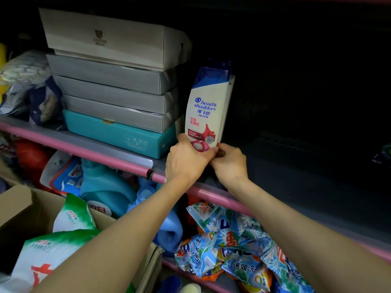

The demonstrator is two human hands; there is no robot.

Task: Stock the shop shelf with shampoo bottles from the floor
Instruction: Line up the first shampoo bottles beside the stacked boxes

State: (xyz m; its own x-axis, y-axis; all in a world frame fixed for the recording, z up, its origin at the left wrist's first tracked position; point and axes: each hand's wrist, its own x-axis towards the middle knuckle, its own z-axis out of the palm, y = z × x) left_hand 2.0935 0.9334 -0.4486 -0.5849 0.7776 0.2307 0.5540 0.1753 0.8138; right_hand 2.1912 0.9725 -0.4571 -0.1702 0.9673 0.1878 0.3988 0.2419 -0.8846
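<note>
The shelf [296, 166] is the biggest thing here. It has a pink front edge, and its right side is dark with lots of room. On its left side sits a stack of flat boxes [112, 81]. The top box says something like "cicimila", but the letters are too small to be sure. The bottom one is a teal box [118, 134].

Under the shelf, soap powder bags [232, 240] lie in a heap. One reads "速效洗". Blue jugs [105, 187] sit to their left. At the bottom left, a cardboard box [21, 208] holds green and white bags [72, 214].

The shampoo bottle [206, 108] stands upright on the shelf, just beside the boxes. It is white with a blue cap. It says "head & shoulders", "海飞丝", "丝质柔滑型" and "60". More bottles like it seem to stand right behind it, but how many is hard to tell.

The left hand [186, 159] grips the bottom of the bottle, fingers curled round it. The right hand [228, 163] pinches its bottom corner.

I think the job is only just started. This bottle is nearly set in place, and most of the shelf is not filled yet. No bottles on the floor can be seen, so I cannot tell how many are left.
</note>
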